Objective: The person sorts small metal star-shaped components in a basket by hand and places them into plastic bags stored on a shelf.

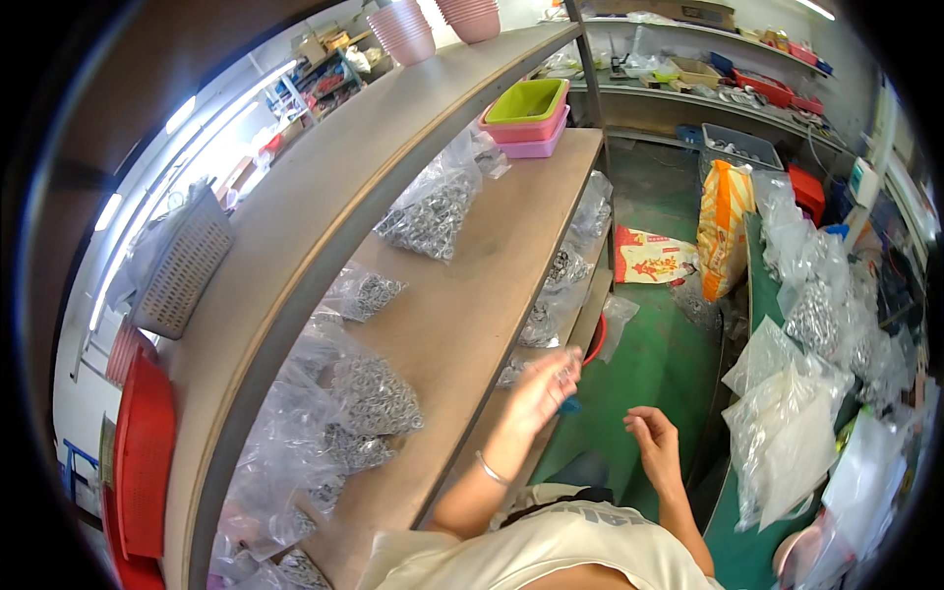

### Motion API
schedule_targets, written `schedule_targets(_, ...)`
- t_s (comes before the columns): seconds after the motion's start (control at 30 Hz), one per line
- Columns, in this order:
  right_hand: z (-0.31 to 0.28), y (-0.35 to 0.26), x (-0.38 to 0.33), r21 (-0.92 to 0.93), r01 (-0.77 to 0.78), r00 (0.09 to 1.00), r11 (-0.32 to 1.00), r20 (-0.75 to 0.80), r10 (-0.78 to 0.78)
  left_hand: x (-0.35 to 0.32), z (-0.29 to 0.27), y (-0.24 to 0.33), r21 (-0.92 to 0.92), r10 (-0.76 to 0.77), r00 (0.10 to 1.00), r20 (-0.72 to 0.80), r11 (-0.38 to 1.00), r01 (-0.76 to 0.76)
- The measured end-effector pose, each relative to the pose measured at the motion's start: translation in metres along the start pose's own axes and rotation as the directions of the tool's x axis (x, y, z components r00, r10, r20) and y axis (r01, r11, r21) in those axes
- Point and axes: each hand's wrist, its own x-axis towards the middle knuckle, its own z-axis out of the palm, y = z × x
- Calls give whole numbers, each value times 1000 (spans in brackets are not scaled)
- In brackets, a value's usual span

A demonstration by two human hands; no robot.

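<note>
My left hand [543, 389], with a silvery bangle [492, 469] at its wrist, is raised beside the edge of the middle shelf [492, 295]. Its fingers are closed round something small and shiny, too blurred to make out. Over the green floor, my right hand [653, 435] hangs half curled with its thumb apart, and nothing shows in it. Clear bags of small silvery metal parts [372, 395] lie on the shelf to the left. Another bag of metal parts [430, 218] sits farther back, and more bags [541, 323] are on the level below.
Nested green and pink basins [526, 110] stand at the shelf's far end. Red baskets [146, 457] and a beige basket [185, 267] are on the top shelf. At right, plastic bags [787, 423] cover a green bench. An orange-white sack [726, 226] stands in the aisle near a flat printed sack [654, 258].
</note>
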Motion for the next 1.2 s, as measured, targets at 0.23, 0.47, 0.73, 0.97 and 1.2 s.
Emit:
schedule_targets(0.23, 3, 9, 139, -50, 4, 948, 999, 318, 12, 179, 22, 121, 345, 412, 901, -140, 873, -345)
schedule_targets(0.47, -2, 15, 292, -72, 105, 932, 992, 354, -73, 356, -50, 230, 739, 637, 717, -281, 621, -262)
schedule_targets(0.73, 6, 20, 409, -70, 89, 934, 994, 352, -59, 485, -144, 322, 995, 938, 334, 94, -75, -68)
schedule_targets(0.97, 22, -11, 500, -53, 158, 848, 986, 519, -108, 507, -181, 351, 953, 954, 259, 149, -208, 221)
schedule_targets(1.2, 25, -29, 570, -86, 305, 732, 949, 659, -175, 496, -185, 342, 941, 973, 224, 61, -131, 313)
